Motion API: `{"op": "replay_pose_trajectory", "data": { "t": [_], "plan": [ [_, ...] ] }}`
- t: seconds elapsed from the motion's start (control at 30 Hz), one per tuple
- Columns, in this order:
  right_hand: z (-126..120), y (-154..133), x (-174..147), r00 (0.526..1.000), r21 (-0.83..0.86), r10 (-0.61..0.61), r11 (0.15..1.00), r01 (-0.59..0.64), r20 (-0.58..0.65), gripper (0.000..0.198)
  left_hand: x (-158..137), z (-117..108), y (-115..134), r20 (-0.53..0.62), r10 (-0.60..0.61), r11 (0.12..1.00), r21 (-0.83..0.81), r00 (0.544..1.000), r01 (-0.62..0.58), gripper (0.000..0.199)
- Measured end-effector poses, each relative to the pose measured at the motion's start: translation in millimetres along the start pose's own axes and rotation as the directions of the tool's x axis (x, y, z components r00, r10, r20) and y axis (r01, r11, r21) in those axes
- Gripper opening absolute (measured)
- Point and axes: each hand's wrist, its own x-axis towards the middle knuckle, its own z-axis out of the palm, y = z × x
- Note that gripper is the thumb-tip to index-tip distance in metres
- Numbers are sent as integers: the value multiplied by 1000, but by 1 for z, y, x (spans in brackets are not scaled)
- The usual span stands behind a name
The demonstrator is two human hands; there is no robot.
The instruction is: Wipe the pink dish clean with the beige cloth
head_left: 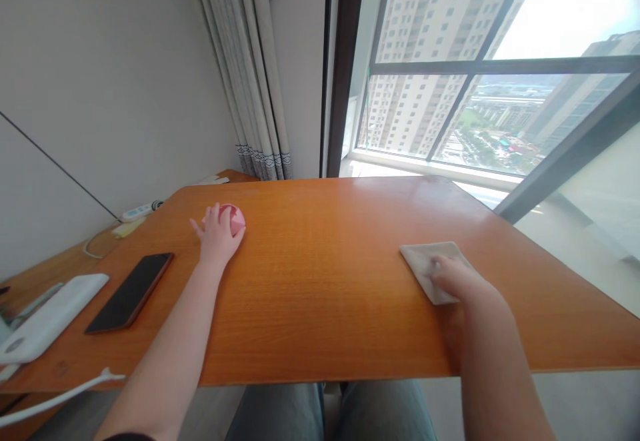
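Observation:
My left hand (218, 233) rests at the far left of the wooden table (320, 281). Its fingers curl over a small pink round object (237, 220), partly covered by them, so its exact kind is unclear. Toward the right side, my right hand (455, 277) grips a flat, light grey-beige cloth (424, 258) that looks folded into a square. The thumb lies on top of the cloth, while the other fingers are hidden underneath. The cloth is just above or on the tabletop; I cannot tell which.
A dark phone (131, 292) lies left of my left forearm, beside a white flat device (55, 314). A white cable (65, 398) crosses the near left corner. Behind the table are a power strip (139, 212), a curtain (255, 81) and a large window (475, 68).

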Motion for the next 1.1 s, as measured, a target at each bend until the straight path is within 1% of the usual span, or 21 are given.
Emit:
{"op": "replay_pose_trajectory", "data": {
  "t": [0.03, 0.07, 0.1, 0.13, 0.2, 0.23, 0.27, 0.3, 0.37, 0.4, 0.47, 0.57, 0.63, 0.7, 0.8, 0.87, 0.93, 1.0, 1.03, 1.07, 1.1],
  "plan": [
    [1, 1, -3, 996, -47, 18, 999, -14, 87, 39, -4, -7, 19, -26, 51, 997, -60, 998, -53, 46],
    [0, -5, -8, 989, -92, 15, 996, -2, 147, 38, -10, -14, 41, -10, 152, 978, -143, 988, -152, 41],
    [-2, -19, -13, 982, -128, -1, 991, 25, 190, 37, -18, -21, 65, 35, 279, 932, -252, 960, -261, 36],
    [-6, -38, -20, 977, -132, -73, 986, 100, 198, 37, -28, -27, 90, 101, 412, 861, -370, 906, -350, 32],
    [-16, -86, -35, 944, -52, -248, 963, 265, 220, 37, -55, -34, 136, 218, 612, 721, -549, 760, -423, 28],
    [-20, -110, -43, 908, 50, -352, 935, 350, 226, 35, -69, -36, 154, 241, 667, 678, -590, 706, -439, 27],
    [-25, -132, -50, 846, 187, -486, 872, 453, 218, 36, -83, -35, 167, 241, 691, 657, -603, 682, -453, 26],
    [-28, -150, -56, 802, 256, -560, 822, 508, 208, 37, -95, -33, 174, 242, 691, 660, -595, 681, -459, 29],
    [-34, -173, -63, 727, 420, -666, 716, 558, 169, 37, -113, -27, 168, 272, 645, 723, -519, 714, -456, 40],
    [-35, -179, -63, 717, 464, -680, 690, 556, 151, 36, -118, -24, 158, 295, 604, 767, -469, 741, -438, 42],
    [-34, -181, -57, 733, 491, -672, 676, 550, 104, 34, -122, -21, 126, 333, 510, 842, -379, 793, -383, 40],
    [-24, -176, -39, 782, 386, -621, 732, 561, 42, 34, -116, -25, 65, 372, 351, 930, -245, 860, -273, 35],
    [-12, -175, -26, 804, 300, -595, 769, 564, 14, 33, -110, -30, 26, 419, 190, 981, -107, 888, -159, 36],
    [2, -176, -15, 836, 219, -548, 813, 539, -24, 35, -107, -32, -6, 384, -3, 998, 62, 923, -23, 35],
    [23, -177, -4, 890, 179, -454, 872, 455, -47, 47, -105, -32, -36, 339, -173, 975, 194, 925, 112, 39],
    [36, -177, 1, 912, 201, -407, 890, 410, -55, 51, -101, -34, -38, 342, -239, 963, 207, 909, 175, 42],
    [45, -178, 5, 919, 216, -385, 894, 393, -81, 52, -93, -38, -26, 318, -240, 965, 179, 917, 190, 44],
    [50, -181, 8, 928, 207, -358, 905, 372, -101, 53, -79, -43, 1, 270, -132, 990, 79, 954, 114, 42],
    [51, -184, 10, 933, 196, -346, 912, 359, -100, 53, -70, -44, 19, 258, -27, 999, -15, 966, 32, 39],
    [51, -188, 10, 937, 182, -336, 920, 348, -94, 52, -61, -43, 40, 272, 91, 988, -143, 958, -53, 36],
    [51, -192, 11, 941, 170, -327, 926, 337, -85, 52, -52, -41, 63, 313, 182, 963, -247, 932, -105, 34]
  ]
}}
